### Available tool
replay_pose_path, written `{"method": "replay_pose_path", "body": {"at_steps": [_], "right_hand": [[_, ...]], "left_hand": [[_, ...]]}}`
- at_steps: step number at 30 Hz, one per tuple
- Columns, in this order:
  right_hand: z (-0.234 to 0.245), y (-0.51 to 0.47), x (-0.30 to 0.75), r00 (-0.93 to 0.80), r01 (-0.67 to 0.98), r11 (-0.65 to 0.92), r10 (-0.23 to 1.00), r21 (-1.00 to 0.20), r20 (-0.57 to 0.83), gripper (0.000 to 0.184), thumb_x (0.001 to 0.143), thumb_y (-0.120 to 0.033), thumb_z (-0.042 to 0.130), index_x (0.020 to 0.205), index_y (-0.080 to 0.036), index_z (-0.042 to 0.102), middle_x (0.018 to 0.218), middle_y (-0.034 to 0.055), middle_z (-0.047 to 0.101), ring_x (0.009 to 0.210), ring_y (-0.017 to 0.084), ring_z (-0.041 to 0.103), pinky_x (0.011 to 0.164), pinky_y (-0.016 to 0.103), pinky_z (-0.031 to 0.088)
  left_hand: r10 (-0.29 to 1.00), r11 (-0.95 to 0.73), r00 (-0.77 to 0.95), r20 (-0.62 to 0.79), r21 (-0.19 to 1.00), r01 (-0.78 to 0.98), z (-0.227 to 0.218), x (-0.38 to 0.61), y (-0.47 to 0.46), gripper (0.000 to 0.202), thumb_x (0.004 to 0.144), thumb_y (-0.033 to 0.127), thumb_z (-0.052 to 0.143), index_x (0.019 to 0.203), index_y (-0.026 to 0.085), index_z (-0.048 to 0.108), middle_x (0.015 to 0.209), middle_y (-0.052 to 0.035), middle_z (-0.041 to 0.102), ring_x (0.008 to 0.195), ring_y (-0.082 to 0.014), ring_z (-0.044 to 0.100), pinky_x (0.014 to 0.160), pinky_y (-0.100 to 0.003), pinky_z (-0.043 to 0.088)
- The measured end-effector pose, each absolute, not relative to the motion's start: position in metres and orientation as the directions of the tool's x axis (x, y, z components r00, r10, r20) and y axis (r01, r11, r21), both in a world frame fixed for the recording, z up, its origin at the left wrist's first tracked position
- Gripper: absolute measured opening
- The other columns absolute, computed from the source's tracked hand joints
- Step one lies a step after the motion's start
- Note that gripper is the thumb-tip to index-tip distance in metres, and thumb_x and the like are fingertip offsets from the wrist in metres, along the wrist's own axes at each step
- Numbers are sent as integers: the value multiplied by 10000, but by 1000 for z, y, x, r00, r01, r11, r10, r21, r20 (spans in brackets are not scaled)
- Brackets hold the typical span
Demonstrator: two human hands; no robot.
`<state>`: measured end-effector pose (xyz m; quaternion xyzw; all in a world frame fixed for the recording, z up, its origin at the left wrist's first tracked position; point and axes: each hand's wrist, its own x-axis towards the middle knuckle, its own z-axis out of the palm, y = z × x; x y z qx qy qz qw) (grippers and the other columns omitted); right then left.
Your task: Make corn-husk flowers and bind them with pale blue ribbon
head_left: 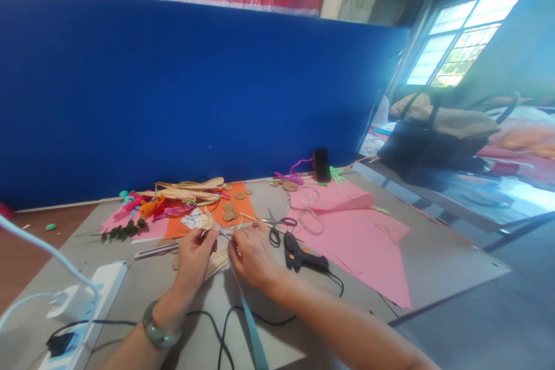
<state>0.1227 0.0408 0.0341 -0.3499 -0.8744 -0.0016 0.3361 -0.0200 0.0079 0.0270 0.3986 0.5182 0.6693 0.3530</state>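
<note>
My left hand (196, 254) is closed in a pinch on a pale flower-like piece (210, 221) that looks made of dried husk. Close beside it, my right hand (254, 253) has its fingers closed on a long green strip (251, 324). The strip runs up from the table's front edge to between the hands. Its upper end lies near the base of the pale piece; whether it wraps around it I cannot tell. Under the hands lie pale husk strips (218, 263). Black-handled scissors (277, 231) and a black glue gun (301, 255) rest right of my right hand.
Pink sheets (359, 243) cover the right side. Behind the hands are orange paper (249, 208), brown discs (228, 215), husk bundles (186, 189) and coloured yarn (151, 207). A white power strip (108, 283) with cables lies left. A phone (321, 165) leans against the blue panel (195, 87).
</note>
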Motion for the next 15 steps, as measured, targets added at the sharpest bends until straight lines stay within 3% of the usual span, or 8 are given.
{"method": "replay_pose_path", "body": {"at_steps": [5, 15], "right_hand": [[33, 38, 121, -472, 603, 731, 649, -319, 597, 117, 781, -138, 496, 672, -173, 519, 633, 18, 606, 608, 151, 478, 788, 334, 283], [37, 37, 120, -423, 546, 725, 671, -420, 608, 130, 768, -127, 509, 647, -173, 516, 587, 4, 579, 590, 145, 483, 764, 332, 281]], "left_hand": [[899, -205, -422, 118, 964, -168, 28, -17, 9, 289, 729, 358, 701, 613, 148, 540, 478, 59, 474, 442, -57, 385, 431, -189, 279], [881, -211, -463, 100, 958, -196, 33, -17, 6, 205, 717, 310, 702, 763, 153, 579, 493, 44, 566, 455, -73, 448, 447, -178, 331]]}}
